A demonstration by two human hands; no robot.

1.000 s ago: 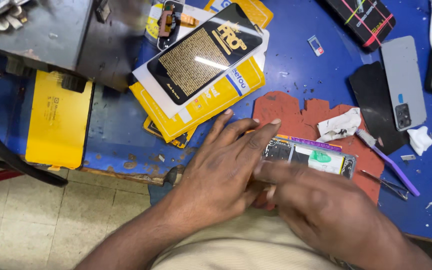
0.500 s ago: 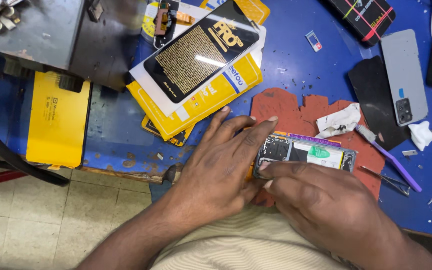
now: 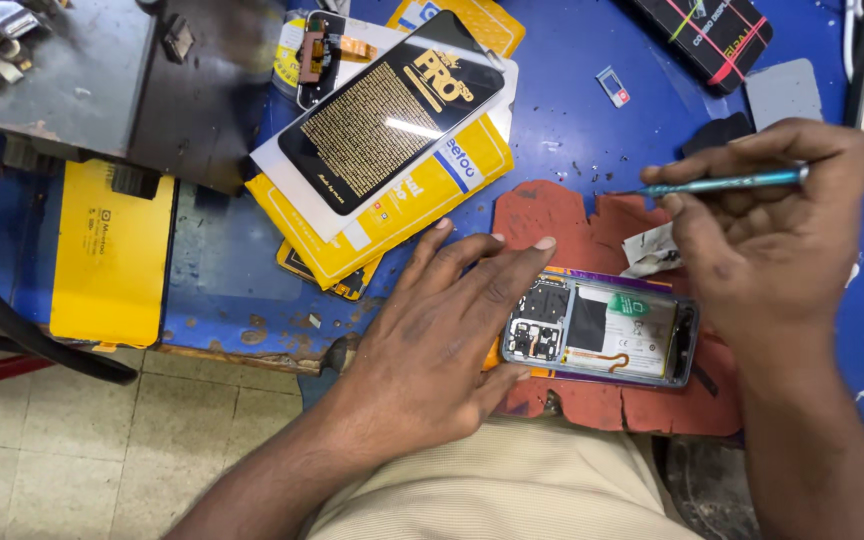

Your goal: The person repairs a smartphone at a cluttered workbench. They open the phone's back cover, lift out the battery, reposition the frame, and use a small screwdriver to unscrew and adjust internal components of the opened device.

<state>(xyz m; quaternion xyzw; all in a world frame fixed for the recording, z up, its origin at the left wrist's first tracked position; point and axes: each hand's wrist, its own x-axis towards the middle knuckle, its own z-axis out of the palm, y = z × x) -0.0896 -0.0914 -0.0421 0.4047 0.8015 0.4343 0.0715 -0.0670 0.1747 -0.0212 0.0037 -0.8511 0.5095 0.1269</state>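
Observation:
An opened phone (image 3: 602, 330) with its back removed lies on a red mat (image 3: 552, 215) at the table's front edge, showing its boards and battery. My left hand (image 3: 442, 340) lies flat beside it, fingers spread, with the fingertips pressing the phone's left end. My right hand (image 3: 762, 240) is raised above the phone's right end and grips a slim teal screwdriver (image 3: 722, 183), held level with its tip pointing left. A crumpled white scrap (image 3: 649, 250) lies on the mat just behind the phone.
Yellow and black screen-protector packets (image 3: 392, 150) are stacked at the back left of the blue table (image 3: 572, 110). A grey metal block (image 3: 82, 80) stands far left, a yellow box (image 3: 112, 250) below it. A dark case (image 3: 717, 35) and a small card tray (image 3: 613, 86) lie behind.
My right hand has lifted off the phone and now holds the teal screwdriver above it. The left hand has stayed at the phone's left end. The phone's inside is now uncovered.

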